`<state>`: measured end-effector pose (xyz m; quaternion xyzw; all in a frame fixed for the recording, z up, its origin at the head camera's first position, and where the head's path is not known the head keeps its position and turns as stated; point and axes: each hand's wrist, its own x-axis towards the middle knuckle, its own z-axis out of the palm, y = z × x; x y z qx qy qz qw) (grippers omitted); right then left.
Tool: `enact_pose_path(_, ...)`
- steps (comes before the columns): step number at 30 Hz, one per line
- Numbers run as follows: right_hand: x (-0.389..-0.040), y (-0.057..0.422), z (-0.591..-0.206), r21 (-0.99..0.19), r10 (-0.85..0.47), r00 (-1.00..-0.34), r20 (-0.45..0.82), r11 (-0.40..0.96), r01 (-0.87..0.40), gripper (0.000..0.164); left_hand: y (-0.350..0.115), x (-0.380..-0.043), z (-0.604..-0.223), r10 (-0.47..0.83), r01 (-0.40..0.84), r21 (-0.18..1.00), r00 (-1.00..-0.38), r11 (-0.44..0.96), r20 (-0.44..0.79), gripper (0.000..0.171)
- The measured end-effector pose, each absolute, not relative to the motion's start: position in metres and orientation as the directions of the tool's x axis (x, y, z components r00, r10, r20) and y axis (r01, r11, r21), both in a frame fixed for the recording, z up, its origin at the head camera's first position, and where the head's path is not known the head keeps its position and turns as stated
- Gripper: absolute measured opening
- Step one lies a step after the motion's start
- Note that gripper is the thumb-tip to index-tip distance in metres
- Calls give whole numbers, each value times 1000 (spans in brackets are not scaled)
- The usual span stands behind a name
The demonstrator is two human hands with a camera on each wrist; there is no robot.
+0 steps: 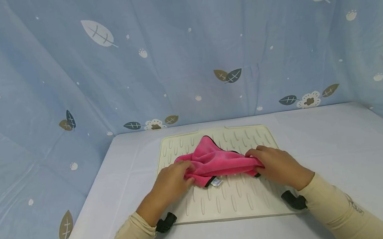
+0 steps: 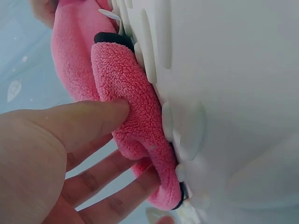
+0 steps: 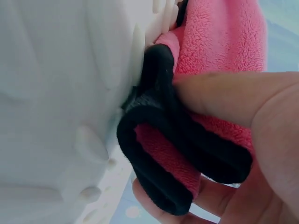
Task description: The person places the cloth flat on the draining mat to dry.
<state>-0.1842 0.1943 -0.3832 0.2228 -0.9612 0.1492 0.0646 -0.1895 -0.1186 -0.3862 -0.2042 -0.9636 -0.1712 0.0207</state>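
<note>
A pink fleecy cloth [image 1: 214,162] with black edging lies bunched over a cream ridged mat [image 1: 218,203]. My left hand [image 1: 173,180] grips the cloth's left side; in the left wrist view the thumb presses on the pink pile [image 2: 135,88] with the fingers behind it. At the other end, my right hand [image 1: 276,165] pinches the cloth near its edge. The right wrist view shows folded black edging [image 3: 161,135] between thumb and fingers. A small whitish label [image 1: 216,181] sticks out below the cloth's front edge.
The mat rests on a white-covered table [image 1: 339,138]. Blue curtains [image 1: 176,50] with leaf and flower prints hang behind and to the left. Black wrist-worn devices [image 1: 165,222] sit below both wrists, over the mat's front corners.
</note>
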Motion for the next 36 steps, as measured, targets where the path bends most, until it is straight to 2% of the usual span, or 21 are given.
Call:
enact_pose_path(4,-185,194,-384,-244,-407,-888,212,858,-452,36,-118,-191,-387,367,383,335,-923,861,113,19)
enact_pose_path(17,-189,193,-384,-200,-363,-888,282,883,-425,36,-119,-193,-388,421,433,330,-900,839,111,18)
enact_pose_path(24,-190,195,-385,-204,-356,-882,308,881,-426,38,-119,-192,-386,403,422,331,-906,844,129,15)
enact_pose_path(29,-192,196,-383,-199,-346,-872,346,881,-429,37,-121,-193,-380,363,399,354,-917,846,167,11)
enact_pose_path(36,-194,197,-382,-192,-341,-856,389,879,-437,35,-126,-195,-373,361,427,322,-900,845,245,12)
